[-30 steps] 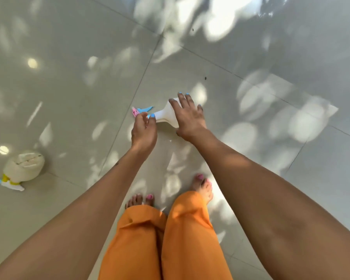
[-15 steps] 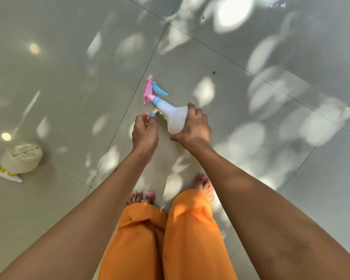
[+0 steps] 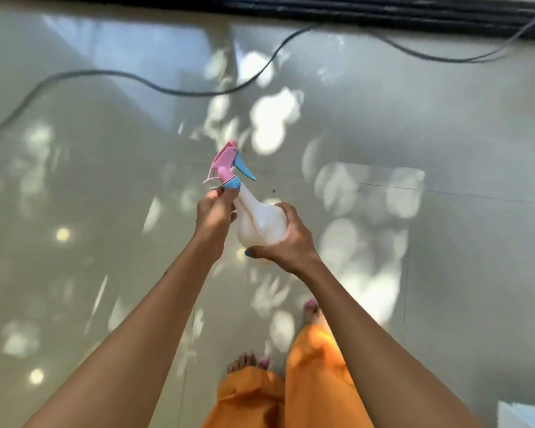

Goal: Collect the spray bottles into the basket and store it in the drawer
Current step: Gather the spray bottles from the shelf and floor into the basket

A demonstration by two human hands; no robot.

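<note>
A translucent white spray bottle (image 3: 257, 222) with a pink and blue trigger head (image 3: 227, 165) is held in the air above the tiled floor, tilted with its head pointing up and left. My right hand (image 3: 286, 242) wraps around the round body from the right and below. My left hand (image 3: 215, 211) grips the neck just under the blue collar. No basket or drawer is in view.
A dark cable (image 3: 155, 84) snakes across the glossy floor at the back, below a black strip (image 3: 352, 7) along the top edge. My orange trouser legs (image 3: 278, 393) and bare feet are below. A pale object's corner (image 3: 525, 415) shows at bottom right.
The bottle has been lifted off the floor with both hands. The view has swung up and away, so the second, yellow-headed bottle on the left floor is out of sight.
</note>
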